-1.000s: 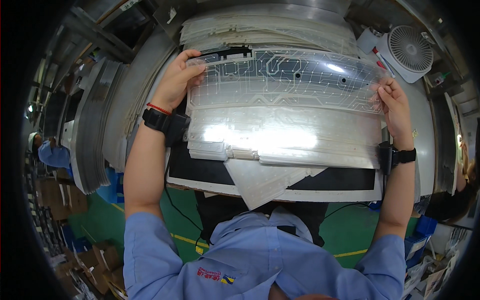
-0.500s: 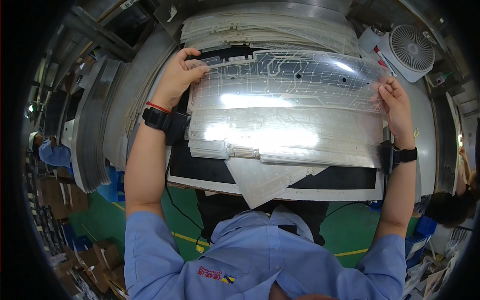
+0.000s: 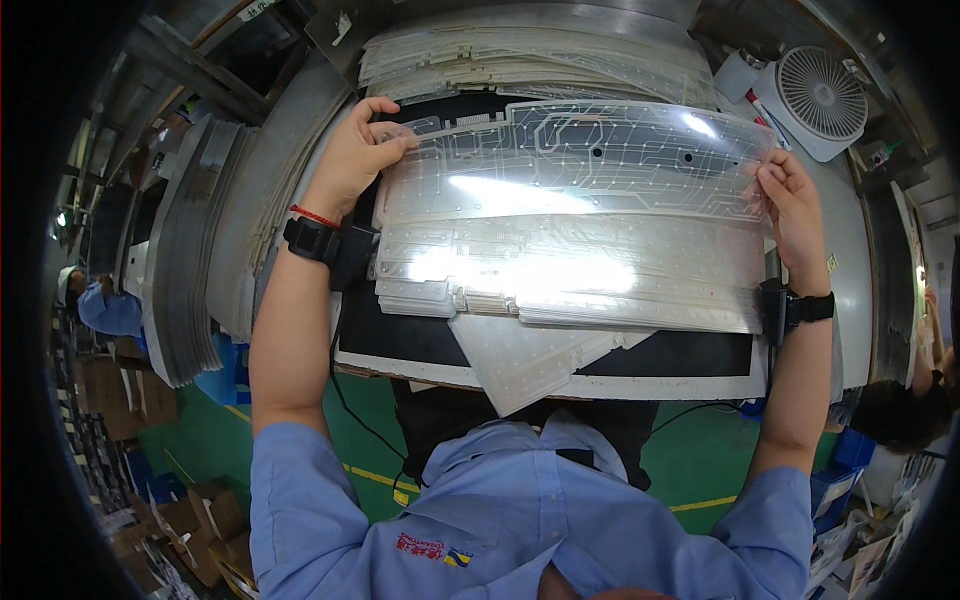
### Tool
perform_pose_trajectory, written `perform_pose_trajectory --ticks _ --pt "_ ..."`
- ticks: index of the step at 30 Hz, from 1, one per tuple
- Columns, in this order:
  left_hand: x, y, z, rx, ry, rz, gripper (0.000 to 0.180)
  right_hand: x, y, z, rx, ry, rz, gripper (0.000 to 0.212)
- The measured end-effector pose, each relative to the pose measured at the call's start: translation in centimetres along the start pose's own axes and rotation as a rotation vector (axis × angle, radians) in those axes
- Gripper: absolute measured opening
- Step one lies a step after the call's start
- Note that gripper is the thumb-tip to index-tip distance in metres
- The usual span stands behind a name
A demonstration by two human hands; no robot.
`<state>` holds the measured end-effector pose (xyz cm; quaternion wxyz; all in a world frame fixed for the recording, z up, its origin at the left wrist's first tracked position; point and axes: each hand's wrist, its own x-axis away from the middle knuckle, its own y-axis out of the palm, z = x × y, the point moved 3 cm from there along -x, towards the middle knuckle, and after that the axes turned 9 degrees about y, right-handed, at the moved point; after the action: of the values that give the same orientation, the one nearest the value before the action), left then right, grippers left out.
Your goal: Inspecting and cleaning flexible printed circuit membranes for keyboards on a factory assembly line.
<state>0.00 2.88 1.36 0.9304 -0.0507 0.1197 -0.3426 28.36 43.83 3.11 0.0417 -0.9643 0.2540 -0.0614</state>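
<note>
A clear flexible film sheet printed with pale circuit traces (image 3: 620,150) is stretched between my two hands over the bench. My left hand (image 3: 362,150) pinches its left end between thumb and fingers. At the opposite end my right hand (image 3: 787,195) grips the edge, thumb on the near side. Beneath and nearer to me lies a stack of similar translucent sheets (image 3: 600,310), bright with glare. One sheet (image 3: 525,360) sticks out at an angle under that stack, its corner past the bench's front edge. Dark board (image 3: 690,355) shows around the stack.
Behind the held sheet rises another sheet pile (image 3: 540,50). A white fan (image 3: 822,95) stands at the far right, pens beside it. Tall stacks of thin sheets (image 3: 185,250) line the left. Cables hang from my wrist devices. Another person (image 3: 105,300) is at the far left.
Both hands keep hold of the film in nearly the same place. The glare on it has shifted slightly as the sheet tilts a little.
</note>
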Motion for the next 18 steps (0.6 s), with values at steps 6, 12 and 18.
perform_pose_trajectory --ticks 6,12,18 --pt "-0.08 -0.34 -0.29 -0.043 -0.005 -0.021 0.042 -0.11 -0.19 0.10 0.007 -0.003 0.014 0.018" --pt "-0.02 -0.16 -0.02 -0.069 0.002 -0.012 0.042 -0.11 -0.34 0.11 0.011 -0.018 0.027 0.018" --pt "0.04 -0.24 -0.05 -0.097 0.002 -0.023 0.042 -0.20 -0.54 0.20 0.010 -0.017 0.024 0.019"
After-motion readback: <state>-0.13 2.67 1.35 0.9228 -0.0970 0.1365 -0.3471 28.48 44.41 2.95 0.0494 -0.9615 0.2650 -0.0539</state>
